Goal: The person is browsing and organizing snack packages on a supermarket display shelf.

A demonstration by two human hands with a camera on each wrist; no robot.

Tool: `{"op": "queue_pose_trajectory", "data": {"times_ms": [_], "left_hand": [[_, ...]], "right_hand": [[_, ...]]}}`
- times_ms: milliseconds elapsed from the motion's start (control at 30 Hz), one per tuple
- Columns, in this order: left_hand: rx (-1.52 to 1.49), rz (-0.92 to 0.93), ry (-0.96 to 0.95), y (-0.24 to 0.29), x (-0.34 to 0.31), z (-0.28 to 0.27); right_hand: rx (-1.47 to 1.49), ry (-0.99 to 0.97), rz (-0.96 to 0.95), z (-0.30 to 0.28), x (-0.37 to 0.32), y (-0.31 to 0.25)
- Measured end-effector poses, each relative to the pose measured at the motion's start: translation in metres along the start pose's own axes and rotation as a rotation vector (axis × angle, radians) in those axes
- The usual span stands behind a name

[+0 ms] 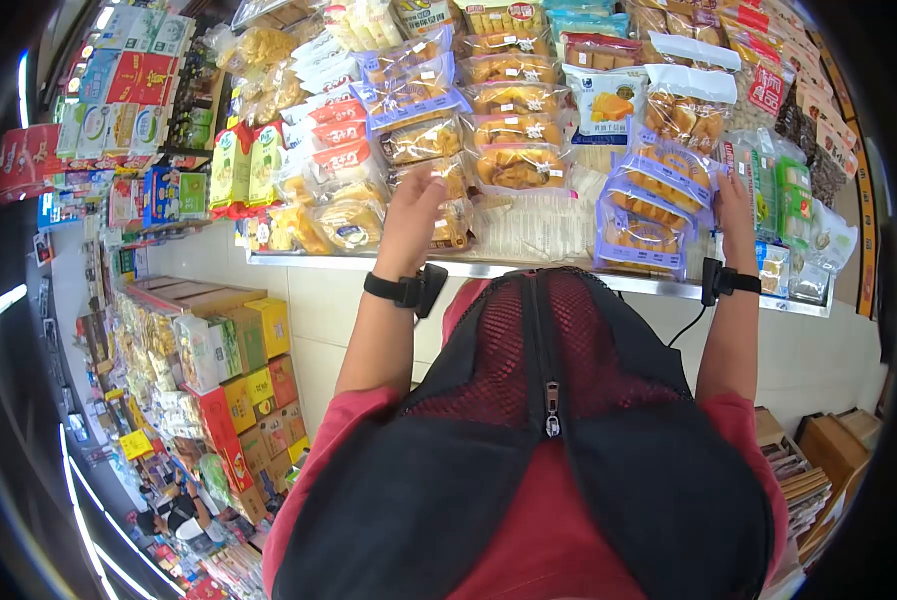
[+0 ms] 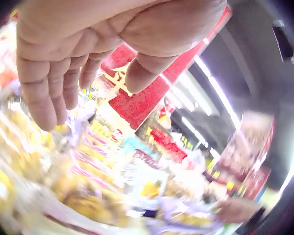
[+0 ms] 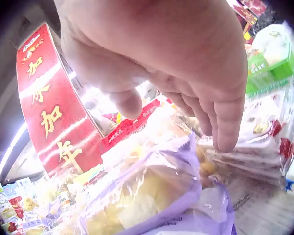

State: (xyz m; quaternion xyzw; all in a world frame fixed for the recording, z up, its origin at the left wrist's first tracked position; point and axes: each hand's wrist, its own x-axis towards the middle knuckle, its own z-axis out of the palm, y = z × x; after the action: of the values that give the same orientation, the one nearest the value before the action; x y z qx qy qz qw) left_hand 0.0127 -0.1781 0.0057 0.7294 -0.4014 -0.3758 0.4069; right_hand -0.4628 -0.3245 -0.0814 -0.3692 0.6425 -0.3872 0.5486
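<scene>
My left hand (image 1: 415,218) hovers over the front of the bread display, beside clear bags of brown bread (image 1: 423,141). In the left wrist view its fingers (image 2: 36,93) reach downward, loosely bent, with nothing in the palm. My right hand (image 1: 735,208) is at the right side of a row of purple-edged bread packs (image 1: 644,236). The right wrist view shows its fingers (image 3: 228,122) extended down beside a purple-edged pack (image 3: 152,196), with the thumb spread apart from them. A row of round bread packs (image 1: 520,167) lies between my hands.
A metal edge (image 1: 368,262) runs along the display's front. Green-trimmed packs (image 1: 793,200) stand right of my right hand. Stacked cartons (image 1: 258,400) are on the floor at left, wooden boxes (image 1: 833,450) at lower right. A black bag (image 1: 418,500) hangs on my chest.
</scene>
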Motion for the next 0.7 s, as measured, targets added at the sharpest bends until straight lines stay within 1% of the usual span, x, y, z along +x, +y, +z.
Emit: {"op": "queue_pose_trajectory", "data": {"times_ms": [33, 67, 100, 133, 167, 200, 233, 267, 300, 333, 367, 433, 500, 567, 633, 700], "left_hand": [[0.442, 0.241, 0.153, -0.007, 0.009, -0.006], [0.669, 0.376, 0.207, -0.003, 0.027, -0.019], [0.881, 0.535, 0.251, 0.002, 0.048, -0.027], [0.848, 0.465, 0.24, 0.001, 0.049, -0.028], [0.837, 0.484, 0.227, 0.003, 0.06, -0.029], [0.983, 0.542, 0.217, 0.007, 0.081, -0.035], [1.153, 0.555, 0.226, 0.009, 0.089, -0.041], [1.208, 0.535, 0.183, 0.01, 0.104, -0.042], [1.198, 0.56, 0.177, 0.01, 0.117, -0.044], [1.27, 0.563, 0.126, 0.009, 0.127, -0.045], [1.343, 0.567, 0.073, 0.01, 0.136, -0.045], [1.37, 0.598, 0.022, 0.009, 0.148, -0.046], [1.535, 0.632, -0.052, 0.011, 0.154, -0.046], [1.541, 0.687, -0.061, 0.005, 0.16, -0.049], [1.518, 0.742, -0.103, -0.002, 0.167, -0.052], [1.501, 0.806, -0.096, -0.008, 0.172, -0.056]], "right_hand": [[-0.114, 0.027, -0.095, 0.002, -0.01, -0.01], [-0.224, 0.07, -0.192, 0.004, -0.022, -0.019], [-0.221, 0.114, -0.195, 0.004, -0.037, -0.023], [-0.207, 0.159, -0.236, 0.005, -0.04, -0.024], [-0.191, 0.228, -0.281, 0.006, -0.05, -0.029], [-0.184, 0.185, -0.284, 0.014, -0.08, -0.047], [-0.187, 0.186, -0.283, 0.014, -0.083, -0.045], [-0.169, 0.147, -0.271, 0.015, -0.089, -0.044], [-0.151, 0.109, -0.259, 0.018, -0.098, -0.045], [-0.1, 0.113, -0.287, 0.025, -0.11, -0.042], [-0.096, 0.139, -0.289, 0.031, -0.121, -0.041], [-0.152, 0.088, -0.247, 0.042, -0.14, -0.036], [-0.12, 0.163, -0.262, 0.065, -0.168, -0.039], [-0.091, 0.138, -0.197, 0.079, -0.186, -0.032], [-0.053, 0.162, -0.202, 0.094, -0.206, -0.028], [-0.054, 0.177, -0.213, 0.106, -0.218, -0.021]]}}
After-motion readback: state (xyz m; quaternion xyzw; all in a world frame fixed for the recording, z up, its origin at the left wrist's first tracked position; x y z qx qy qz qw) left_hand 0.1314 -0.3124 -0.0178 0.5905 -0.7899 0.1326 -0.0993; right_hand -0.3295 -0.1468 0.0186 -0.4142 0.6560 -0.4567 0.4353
